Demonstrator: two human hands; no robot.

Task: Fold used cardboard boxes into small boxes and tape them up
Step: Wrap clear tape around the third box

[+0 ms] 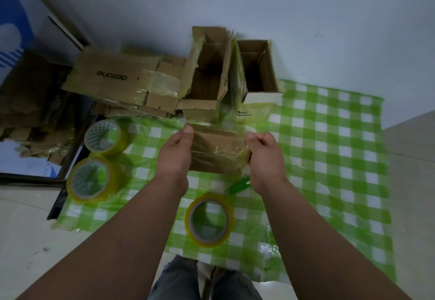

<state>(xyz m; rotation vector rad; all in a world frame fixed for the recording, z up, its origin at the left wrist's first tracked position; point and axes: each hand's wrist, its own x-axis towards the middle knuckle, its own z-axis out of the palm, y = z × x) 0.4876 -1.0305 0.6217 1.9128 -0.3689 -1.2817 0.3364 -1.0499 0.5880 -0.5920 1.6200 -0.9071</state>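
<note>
A small brown cardboard box (219,151), wrapped in glossy clear tape, is held between both hands above a green-and-white checked sheet (329,158). My left hand (176,151) grips its left side, thumb along the top edge. Over on the box's right end, my right hand (263,156) grips with the thumb on top. A roll of yellowish tape (209,219) lies on the sheet just below the hands. A green-handled cutter (237,186) lies partly hidden under my right wrist.
Two more tape rolls (106,138) (93,179) sit at the sheet's left edge. Two open-topped boxes (207,76) (256,71) stand against the wall behind. Flattened cardboard (117,80) is stacked to the left, with a dark-framed pane (30,177) beyond it.
</note>
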